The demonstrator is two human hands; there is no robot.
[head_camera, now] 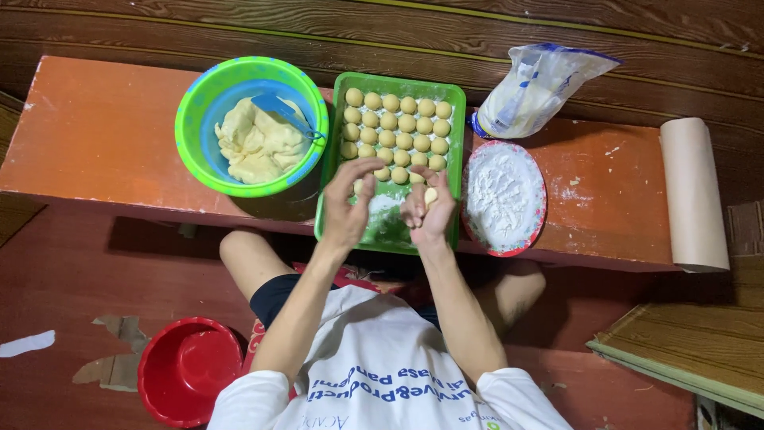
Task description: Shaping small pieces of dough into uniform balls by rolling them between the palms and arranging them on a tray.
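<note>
A green rectangular tray (456, 151) on the orange bench holds several rows of small pale dough balls (395, 125), with flour dusting its near half. My left hand (348, 203) hovers over the tray's near left part, fingers spread, palm empty. My right hand (427, 209) is over the tray's near right part, cupped around a dough ball (430, 195) in its palm. The two hands are a little apart.
A green and blue bowl (193, 119) with a lump of dough (255, 145) and a blue scraper (280, 109) stands left of the tray. A plate of flour (504, 197), a flour bag (535, 89) and a paper roll (693, 193) lie to the right. A red basin (188, 369) sits on the floor.
</note>
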